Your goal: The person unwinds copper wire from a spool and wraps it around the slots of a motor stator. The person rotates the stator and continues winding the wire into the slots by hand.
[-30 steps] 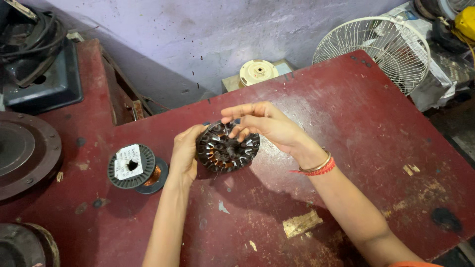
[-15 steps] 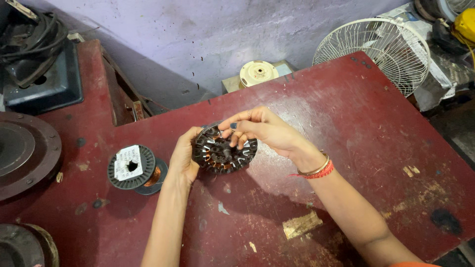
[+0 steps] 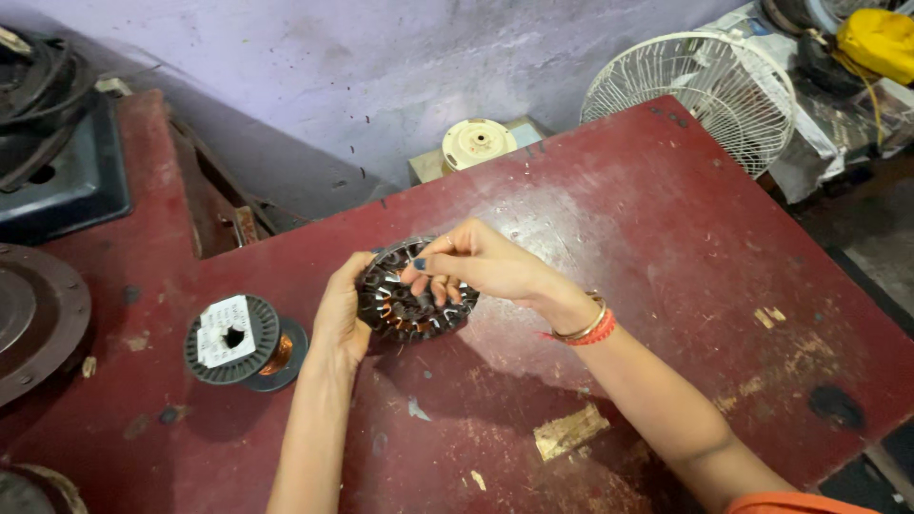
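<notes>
Here the left hand (image 3: 340, 309) has its grip closed on the rim of a round wound stator (image 3: 411, 295), held just above the red counter (image 3: 685, 247). The right hand (image 3: 481, 262) pinches at its top face. A wire spool (image 3: 233, 338) stands near on the left.

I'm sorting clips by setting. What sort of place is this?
Probably a fan or motor repair workshop: hands hold a wound stator over a worn red table, beside a copper wire spool and a fan guard.
</notes>
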